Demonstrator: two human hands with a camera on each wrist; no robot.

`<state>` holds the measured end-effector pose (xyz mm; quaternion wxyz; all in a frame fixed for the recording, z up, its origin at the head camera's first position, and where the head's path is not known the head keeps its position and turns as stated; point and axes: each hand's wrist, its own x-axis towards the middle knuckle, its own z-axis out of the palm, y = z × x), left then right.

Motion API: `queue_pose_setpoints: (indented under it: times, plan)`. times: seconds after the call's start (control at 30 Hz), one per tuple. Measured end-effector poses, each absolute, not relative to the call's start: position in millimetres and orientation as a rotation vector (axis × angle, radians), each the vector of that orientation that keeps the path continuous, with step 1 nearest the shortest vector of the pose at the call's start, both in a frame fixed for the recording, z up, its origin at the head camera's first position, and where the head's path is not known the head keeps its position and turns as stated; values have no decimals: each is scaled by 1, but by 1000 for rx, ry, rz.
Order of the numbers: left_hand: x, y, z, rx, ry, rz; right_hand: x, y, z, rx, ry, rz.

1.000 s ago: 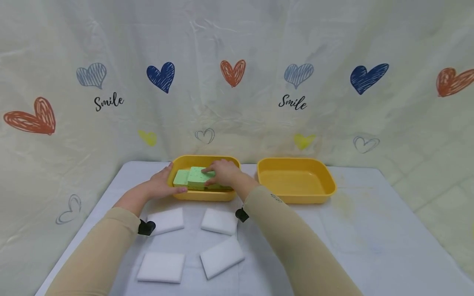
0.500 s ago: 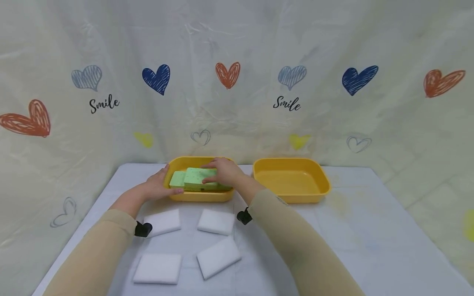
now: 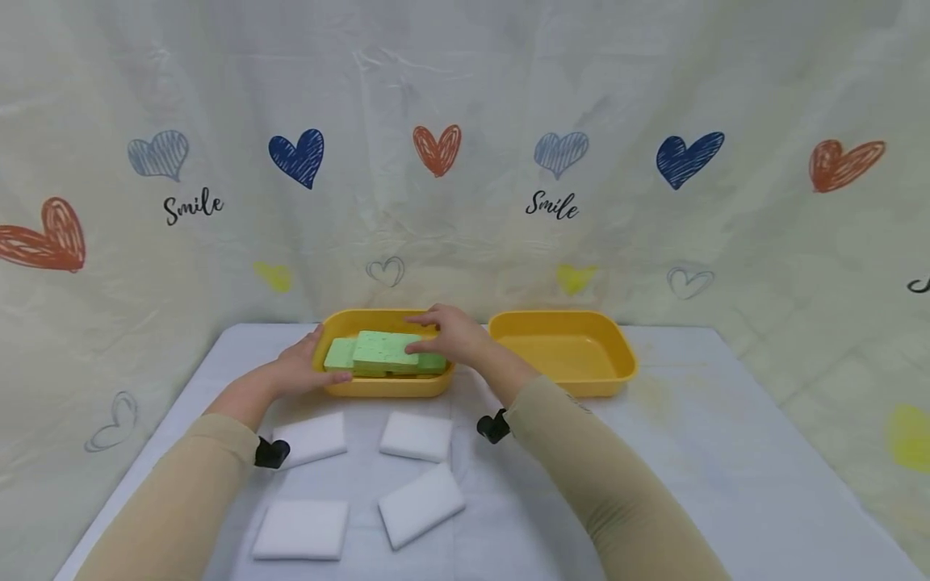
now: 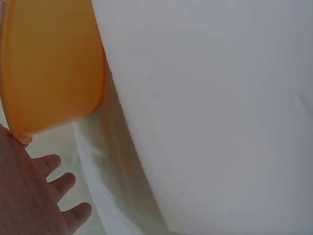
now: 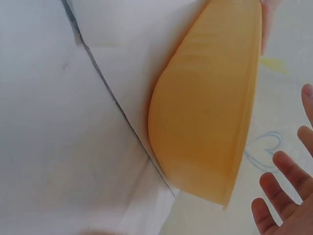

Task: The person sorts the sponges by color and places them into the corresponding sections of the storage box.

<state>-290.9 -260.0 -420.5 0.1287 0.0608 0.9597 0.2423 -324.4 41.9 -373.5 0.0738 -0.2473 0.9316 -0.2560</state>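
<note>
Left hand (image 3: 298,369) touches tray (image 3: 388,390) — right hand (image 3: 459,333) near blocks (image 3: 383,350).

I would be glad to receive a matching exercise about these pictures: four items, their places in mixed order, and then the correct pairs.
1. green blocks
2. white pads
3. left hand
4. right hand

A. at the left end of the left yellow tray
B. flat on the table
C. at the right end of the left yellow tray
D. inside the left yellow tray

Pairs: 1-D, 2-B, 3-A, 4-C
</note>
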Motion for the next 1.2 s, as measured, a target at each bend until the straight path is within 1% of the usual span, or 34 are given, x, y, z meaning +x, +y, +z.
queue_pose_setpoints:
  times: [0.17,0.37,0.63,0.87,1.2]
  plan:
    - [-293,-261,-422,206,2791,717,-320,52,-368,-747,2806,-814]
    - [-299,-266,-432,174,2780,735,-313,66,-362,-743,2792,-872]
    - [-301,-268,-435,196,2782,727,-305,96,-356,-715,2812,-894]
    - [-300,-268,-435,203,2786,720,-298,133,-352,-621,2845,-886]
    - [-298,-264,-429,207,2768,732,-283,199,-360,-467,2867,-902]
